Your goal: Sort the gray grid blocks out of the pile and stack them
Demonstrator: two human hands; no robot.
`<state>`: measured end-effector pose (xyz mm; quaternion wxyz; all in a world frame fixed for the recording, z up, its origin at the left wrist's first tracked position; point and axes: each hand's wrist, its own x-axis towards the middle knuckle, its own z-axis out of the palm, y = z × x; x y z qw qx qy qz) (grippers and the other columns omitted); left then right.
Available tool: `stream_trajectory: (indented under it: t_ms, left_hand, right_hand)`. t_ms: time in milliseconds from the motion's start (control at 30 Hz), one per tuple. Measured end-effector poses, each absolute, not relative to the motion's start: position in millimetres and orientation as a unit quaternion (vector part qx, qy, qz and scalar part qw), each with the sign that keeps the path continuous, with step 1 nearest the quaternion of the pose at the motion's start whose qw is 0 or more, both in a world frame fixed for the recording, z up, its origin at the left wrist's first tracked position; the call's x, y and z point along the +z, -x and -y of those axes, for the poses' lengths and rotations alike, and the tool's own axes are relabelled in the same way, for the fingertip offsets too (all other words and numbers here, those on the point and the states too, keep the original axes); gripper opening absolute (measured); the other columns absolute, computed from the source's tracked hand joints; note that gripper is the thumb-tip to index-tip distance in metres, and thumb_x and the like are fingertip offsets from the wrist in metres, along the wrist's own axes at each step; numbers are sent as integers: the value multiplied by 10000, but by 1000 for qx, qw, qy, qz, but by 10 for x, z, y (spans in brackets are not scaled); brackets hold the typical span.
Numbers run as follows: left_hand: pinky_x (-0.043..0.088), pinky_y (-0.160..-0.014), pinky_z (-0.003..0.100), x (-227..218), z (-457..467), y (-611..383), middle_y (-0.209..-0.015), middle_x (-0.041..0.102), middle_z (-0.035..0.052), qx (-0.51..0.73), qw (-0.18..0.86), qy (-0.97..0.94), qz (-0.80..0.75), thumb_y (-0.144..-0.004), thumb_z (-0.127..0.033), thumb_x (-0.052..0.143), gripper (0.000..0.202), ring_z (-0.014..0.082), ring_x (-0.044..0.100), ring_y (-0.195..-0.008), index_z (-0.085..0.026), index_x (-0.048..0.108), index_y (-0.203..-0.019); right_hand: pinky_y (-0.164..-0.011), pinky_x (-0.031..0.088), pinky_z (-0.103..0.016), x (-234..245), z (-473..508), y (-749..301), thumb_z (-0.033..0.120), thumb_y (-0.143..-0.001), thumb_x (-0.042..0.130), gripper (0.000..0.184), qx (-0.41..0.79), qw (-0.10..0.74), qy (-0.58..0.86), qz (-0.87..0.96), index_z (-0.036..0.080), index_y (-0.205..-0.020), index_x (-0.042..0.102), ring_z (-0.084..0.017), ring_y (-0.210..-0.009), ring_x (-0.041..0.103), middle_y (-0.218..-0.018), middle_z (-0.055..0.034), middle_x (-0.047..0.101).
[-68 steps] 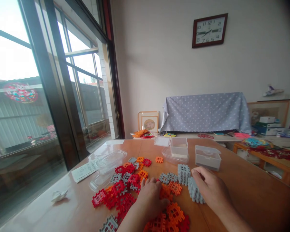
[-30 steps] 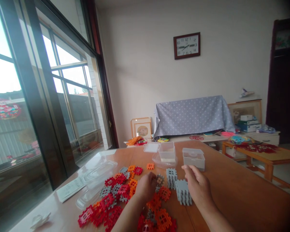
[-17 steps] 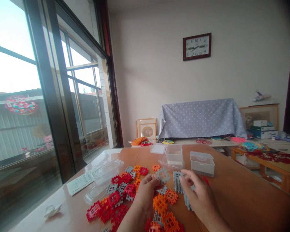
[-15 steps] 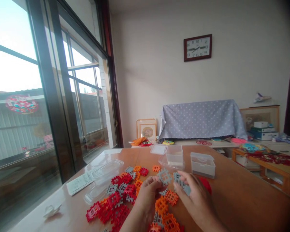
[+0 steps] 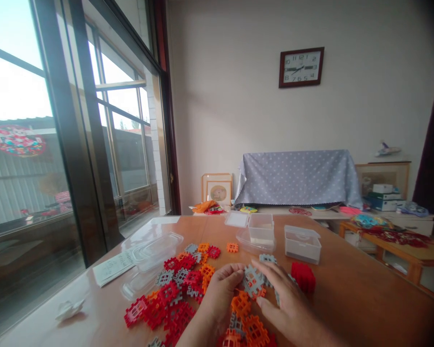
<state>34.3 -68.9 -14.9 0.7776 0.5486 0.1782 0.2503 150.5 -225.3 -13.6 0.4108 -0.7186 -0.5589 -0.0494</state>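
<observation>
Your left hand (image 5: 220, 291) sits curled, its fingertips (image 5: 238, 270) against the left edge of a grey waffle block (image 5: 253, 282). Your right hand (image 5: 287, 306) is spread wide, its fingers angled over the block's right side. You cannot tell from this view whether either hand has a firm grip.

The block sits between your hands, just above a spill of orange waffle blocks (image 5: 241, 304) that runs toward the near table edge. Another grey block (image 5: 267, 259) lies just beyond your right fingers, and a red block stack (image 5: 303, 277) stands near that hand's outer side. Behind the stack, a little apart, is a clear lidded box (image 5: 303, 245); a clear tub (image 5: 261, 229) stands on a clear tray (image 5: 255, 243) farther left.

Left of your left hand, a red and grey heap (image 5: 155, 308) reaches toward a long plastic container (image 5: 152, 251) and a paper sheet (image 5: 112, 268) by the window-side edge of the wooden table (image 5: 365, 289). The table's right side extends well beyond your right hand.
</observation>
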Motion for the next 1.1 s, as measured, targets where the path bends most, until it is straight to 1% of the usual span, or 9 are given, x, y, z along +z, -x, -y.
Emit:
stream_trajectory:
  t_ms: [100, 267, 467, 567, 633, 733, 867, 933, 1100]
  left_hand:
    - [354, -655, 244, -117, 683, -329, -759, 626, 2, 253, 783, -540, -177, -653, -438, 861, 413, 102, 494, -649, -150, 712, -908]
    - [379, -668, 250, -95, 688, -311, -792, 637, -3, 248, 789, -532, -183, -617, -438, 883, 469, 114, 536, -661, -181, 666, -944]
    - [374, -652, 247, -100, 711, -315, -775, 635, -10, 245, 791, -531, -177, -626, -438, 879, 487, 114, 540, -647, -190, 626, -960]
    - [380, -662, 245, -69, 732, -308, -785, 637, -14, 252, 782, -540, -185, -644, -491, 867, 500, 111, 541, -656, -193, 630, -968]
    - [392, -686, 251, -35, 743, -294, -817, 662, 2, 263, 764, -555, -198, -664, -537, 845, 498, 120, 560, -688, -191, 633, -954]
    - [401, -716, 266, 10, 746, -269, -856, 700, 34, 273, 734, -581, -220, -672, -571, 818, 486, 144, 578, -732, -192, 626, -908]
    - [401, -721, 276, 22, 735, -264, -820, 703, 38, 275, 719, -592, -239, -685, -561, 791, 436, 150, 566, -727, -194, 614, -840]
    - [405, -716, 278, 10, 730, -269, -805, 702, 39, 279, 716, -592, -243, -680, -563, 793, 433, 157, 572, -730, -194, 622, -831]
    - [401, -688, 272, -52, 684, -282, -806, 705, 44, 282, 716, -592, -238, -649, -595, 807, 466, 171, 593, -737, -201, 629, -821]
  right_hand:
    - [-1195, 404, -480, -106, 2266, -1504, 174, -826, 591, 647, -21, 409, 725, 554, 280, -1462, 537, -270, -1389, 500, -1498, -83, 540]
    - [-1123, 462, -465, -81, 2263, -1516, 222, -826, 650, 545, -7, 418, 723, 550, 277, -1367, 638, -289, -1269, 584, -1352, -94, 637]
    - [-1052, 498, -396, 50, 2294, -1468, 228, -798, 699, 509, 14, 427, 709, 561, 275, -1303, 665, -270, -1194, 610, -1289, -78, 648]
    - [-1011, 509, -376, 44, 2296, -1540, 220, -796, 691, 456, 17, 435, 707, 557, 264, -1250, 677, -258, -1142, 625, -1231, -72, 656]
    - [-997, 509, -373, 20, 2310, -1660, 253, -810, 688, 436, 11, 448, 716, 535, 252, -1246, 675, -253, -1128, 622, -1210, -71, 647]
    - [-970, 511, -377, -9, 2351, -1925, 353, -836, 678, 472, -10, 468, 739, 485, 246, -1295, 661, -248, -1080, 620, -1193, -70, 629]
    - [-823, 531, -335, -33, 2348, -2285, 457, -793, 700, 533, -29, 452, 797, 399, 239, -1279, 697, -200, -854, 615, -1049, -42, 618]
    - [-777, 518, -317, -54, 2301, -2413, 454, -762, 717, 539, -35, 444, 810, 381, 242, -1257, 712, -194, -819, 612, -994, -25, 614]
    - [-697, 483, -291, -115, 2164, -2562, 395, -714, 742, 485, -29, 430, 818, 382, 258, -1179, 759, -200, -783, 631, -906, -8, 632]
